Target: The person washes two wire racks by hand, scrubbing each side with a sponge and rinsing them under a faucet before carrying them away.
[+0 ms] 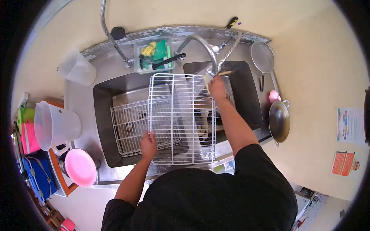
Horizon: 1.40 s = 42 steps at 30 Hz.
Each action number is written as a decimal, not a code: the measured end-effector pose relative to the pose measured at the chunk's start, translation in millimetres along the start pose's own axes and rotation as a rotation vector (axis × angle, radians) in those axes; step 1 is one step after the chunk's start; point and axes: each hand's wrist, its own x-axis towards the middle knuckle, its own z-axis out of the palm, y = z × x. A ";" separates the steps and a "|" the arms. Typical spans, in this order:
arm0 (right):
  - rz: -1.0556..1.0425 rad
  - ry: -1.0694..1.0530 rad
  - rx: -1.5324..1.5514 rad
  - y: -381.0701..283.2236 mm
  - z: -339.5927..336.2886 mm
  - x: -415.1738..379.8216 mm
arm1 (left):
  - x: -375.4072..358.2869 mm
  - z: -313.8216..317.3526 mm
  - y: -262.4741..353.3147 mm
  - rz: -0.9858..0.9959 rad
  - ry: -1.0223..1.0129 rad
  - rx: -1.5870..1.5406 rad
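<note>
A white wire rack [182, 119] lies tilted across the divider between the two sink basins. My left hand [148, 144] is closed on its left edge. My right hand [217, 89] is at the upper right corner of the rack, right below the curved faucet [204, 42]. Its fingers are closed around a pale yellowish thing [208, 81], mostly hidden, whose kind I cannot make out. A second wire rack [127, 127] rests in the left basin, partly covered by the first one.
Behind the basins stands a clear tub [137, 57] with sponges and a black-handled tool. Plastic pitchers [61, 123] and a pink plate [81, 168] are at left. A strainer [262, 57], a pink cup [274, 96] and a wok [279, 121] are at right.
</note>
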 end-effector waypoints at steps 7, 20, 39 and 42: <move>0.112 -0.465 -0.065 -55.6 -27.0 -122.2 | -2.9 3.9 -7.8 -0.005 -0.012 -0.011; -0.145 -0.083 0.143 -32.2 -27.0 -45.7 | -2.3 7.4 -10.8 0.078 0.015 0.079; -0.368 0.008 0.295 -101.7 62.3 -79.0 | 2.2 9.1 -10.9 0.023 0.014 0.012; -0.082 0.161 0.190 -51.9 18.0 -80.0 | -10.7 -11.2 9.5 -0.060 -0.074 -0.040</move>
